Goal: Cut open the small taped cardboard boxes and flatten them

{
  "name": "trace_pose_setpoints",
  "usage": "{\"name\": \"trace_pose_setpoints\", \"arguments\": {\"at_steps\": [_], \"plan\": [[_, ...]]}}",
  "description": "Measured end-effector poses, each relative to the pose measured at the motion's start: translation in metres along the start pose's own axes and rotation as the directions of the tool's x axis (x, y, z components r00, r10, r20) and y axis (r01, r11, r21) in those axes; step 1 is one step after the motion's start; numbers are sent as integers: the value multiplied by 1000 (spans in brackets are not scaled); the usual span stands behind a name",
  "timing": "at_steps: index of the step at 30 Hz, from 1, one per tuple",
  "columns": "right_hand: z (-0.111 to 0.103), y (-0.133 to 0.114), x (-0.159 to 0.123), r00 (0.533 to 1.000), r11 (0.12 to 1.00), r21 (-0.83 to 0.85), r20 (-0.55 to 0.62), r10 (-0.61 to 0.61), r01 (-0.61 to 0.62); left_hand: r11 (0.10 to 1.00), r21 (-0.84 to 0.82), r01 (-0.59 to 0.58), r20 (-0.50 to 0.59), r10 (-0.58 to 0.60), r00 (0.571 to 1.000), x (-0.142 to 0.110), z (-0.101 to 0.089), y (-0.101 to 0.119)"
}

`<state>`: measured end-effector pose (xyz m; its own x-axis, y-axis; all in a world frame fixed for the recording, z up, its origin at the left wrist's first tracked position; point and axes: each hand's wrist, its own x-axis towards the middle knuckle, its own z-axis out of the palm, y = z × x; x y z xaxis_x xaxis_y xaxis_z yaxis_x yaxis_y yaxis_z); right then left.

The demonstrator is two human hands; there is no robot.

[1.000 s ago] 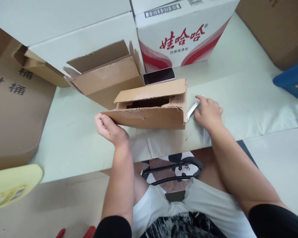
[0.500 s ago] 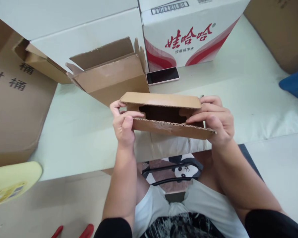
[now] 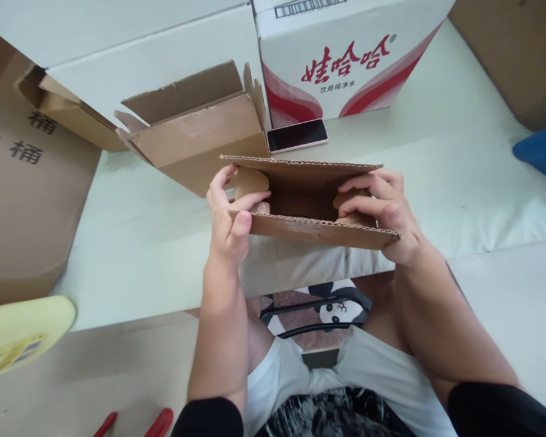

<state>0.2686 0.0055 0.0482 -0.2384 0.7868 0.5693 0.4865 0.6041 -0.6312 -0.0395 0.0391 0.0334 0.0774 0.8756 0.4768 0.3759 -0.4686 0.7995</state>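
Note:
Between my hands is a small brown cardboard box [image 3: 313, 232], its top flaps spread apart and its dark inside showing. My left hand [image 3: 230, 221] grips the left end, thumb outside the near flap and fingers reaching in at the end flap. At the other end my right hand [image 3: 391, 212] holds the box, with fingers bent over the right end flap and into the opening. Just behind it to the left stands a second open cardboard box [image 3: 204, 133]. A phone [image 3: 297, 135] with a dark screen lies beyond the held box.
White cartons stand along the back, one with red lettering [image 3: 346, 67]. A large brown carton [image 3: 31, 182] is at the left, another [image 3: 514, 60] at the far right. A blue object [image 3: 541, 155] and a yellow container [image 3: 27, 334] sit at the sides of the pale-covered table [image 3: 131, 255].
My right hand has left a small whitish object on the table and taken the box's right end. The box has shifted right, and its far top flap has swung back, widening the opening.

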Motion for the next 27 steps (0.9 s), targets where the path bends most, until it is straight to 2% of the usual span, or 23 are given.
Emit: {"name": "trace_pose_setpoints", "arguments": {"at_steps": [3,5,9,12,14,16,18,20,23,25,27], "plan": [[8,-2,-1,998,1000,30,-58,7,-5,996,85,-14,2,14,1000,-1,1,0],[15,-1,-2,988,996,90,-150,43,-30,993,118,-15,13,13,1000,-1,2,1],[29,3,-4,913,941,339,-379,152,-16,998,41,-54,-2,55,999,-2,7,-1],[35,4,-2,859,909,417,-470,202,15,988,-96,-123,-104,112,988,-1,13,-10],[37,3,1,844,899,436,-493,213,28,971,-189,-146,-201,107,974,0,17,-18],[36,2,3,832,881,470,-508,225,48,949,-289,-125,-248,51,967,1,19,-26],[36,2,5,829,860,507,-505,240,60,910,-406,-81,-215,-8,977,0,20,-32],[35,3,5,834,849,526,-492,251,55,877,-479,-27,-138,-45,989,-2,22,-35],[35,5,5,834,864,503,-492,251,36,887,-454,82,-50,-118,992,-5,27,-37],[36,6,5,827,879,475,-509,237,41,892,-431,138,-43,-172,984,-4,29,-38],[37,7,5,822,895,442,-530,207,59,872,-473,129,-75,-185,980,-2,30,-37]]}}
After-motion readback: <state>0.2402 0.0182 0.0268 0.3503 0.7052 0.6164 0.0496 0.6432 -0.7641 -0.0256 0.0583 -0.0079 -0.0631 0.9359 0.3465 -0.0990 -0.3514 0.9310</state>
